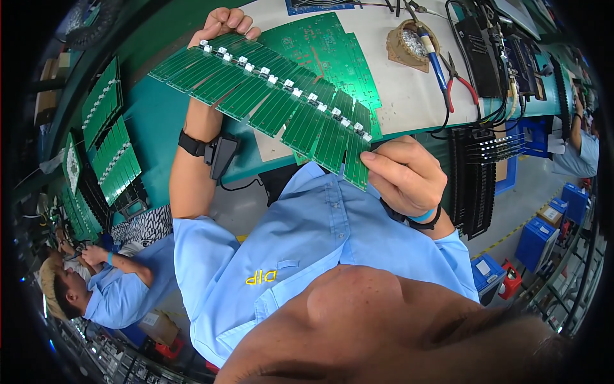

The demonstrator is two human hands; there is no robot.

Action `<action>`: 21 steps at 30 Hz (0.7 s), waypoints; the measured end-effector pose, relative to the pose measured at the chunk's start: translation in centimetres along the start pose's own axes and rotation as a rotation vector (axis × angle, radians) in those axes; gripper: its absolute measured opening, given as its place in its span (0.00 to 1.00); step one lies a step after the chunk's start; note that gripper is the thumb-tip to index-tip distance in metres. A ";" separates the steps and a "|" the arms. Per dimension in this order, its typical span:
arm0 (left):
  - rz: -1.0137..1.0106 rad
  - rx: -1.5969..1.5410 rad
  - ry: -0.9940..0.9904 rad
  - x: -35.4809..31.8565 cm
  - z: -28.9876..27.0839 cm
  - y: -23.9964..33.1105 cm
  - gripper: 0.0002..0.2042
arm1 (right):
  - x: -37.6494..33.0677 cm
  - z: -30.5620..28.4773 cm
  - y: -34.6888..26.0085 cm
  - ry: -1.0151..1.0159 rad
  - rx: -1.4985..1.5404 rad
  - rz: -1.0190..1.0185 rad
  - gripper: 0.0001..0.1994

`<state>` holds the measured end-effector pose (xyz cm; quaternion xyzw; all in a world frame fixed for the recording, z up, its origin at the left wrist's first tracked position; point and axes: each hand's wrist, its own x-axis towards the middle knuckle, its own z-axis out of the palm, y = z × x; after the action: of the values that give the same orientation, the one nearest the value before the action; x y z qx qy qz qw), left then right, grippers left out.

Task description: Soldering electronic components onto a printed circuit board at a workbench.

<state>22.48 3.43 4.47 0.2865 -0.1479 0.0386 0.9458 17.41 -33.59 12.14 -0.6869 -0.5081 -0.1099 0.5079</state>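
Between my two hands a long green circuit board panel point(256, 105) is held up at a slant over the bench. Slots divide it into narrow strips, and a row of small white connectors point(272, 79) with dark parts runs along its length. My left hand point(227, 24) is closed at the panel's far left edge, its fingers curled; part of the palm is hidden behind the board. With thumb and fingers, my right hand point(409, 173) pinches the panel's near right corner. Beneath and beyond the panel, a larger green sheet of circuit board point(348, 61) lies on the white bench surface.
A soldering iron point(435, 64) leans across a brown pot point(404, 46) of metallic scraps, beside red-handled pliers point(460, 86). Black cables run along the bench's right. More panels point(115, 160) stand in a rack at left, near a seated co-worker point(121, 288). A black rack point(473, 185) stands at right.
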 end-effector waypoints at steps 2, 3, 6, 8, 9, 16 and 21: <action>0.008 0.000 0.003 0.0 0.0 -0.1 0.06 | 0.0 0.0 0.0 0.000 0.000 0.001 0.22; 0.007 0.000 0.003 0.0 0.1 -0.1 0.06 | 0.1 0.0 0.0 0.000 0.000 0.001 0.22; 0.006 -0.005 -0.004 0.0 0.1 -0.1 0.06 | 0.1 0.0 -0.1 0.001 0.000 -0.002 0.22; 0.003 -0.022 -0.043 0.1 -0.2 -0.1 0.07 | 0.2 -0.1 -0.1 0.004 0.002 -0.006 0.21; -0.001 -0.040 -0.081 0.1 -0.4 -0.1 0.09 | 0.2 -0.1 -0.2 0.004 0.001 -0.007 0.21; -0.001 -0.057 -0.116 0.2 0.1 0.0 0.10 | 0.1 -0.1 -0.2 0.001 0.012 -0.018 0.21; 0.004 -0.059 -0.088 0.1 0.6 -0.1 0.10 | -0.2 -0.2 -0.1 -0.006 0.009 -0.016 0.21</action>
<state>22.47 3.01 4.89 0.2595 -0.1908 0.0234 0.9464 17.29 -33.88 12.19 -0.6808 -0.5156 -0.1095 0.5086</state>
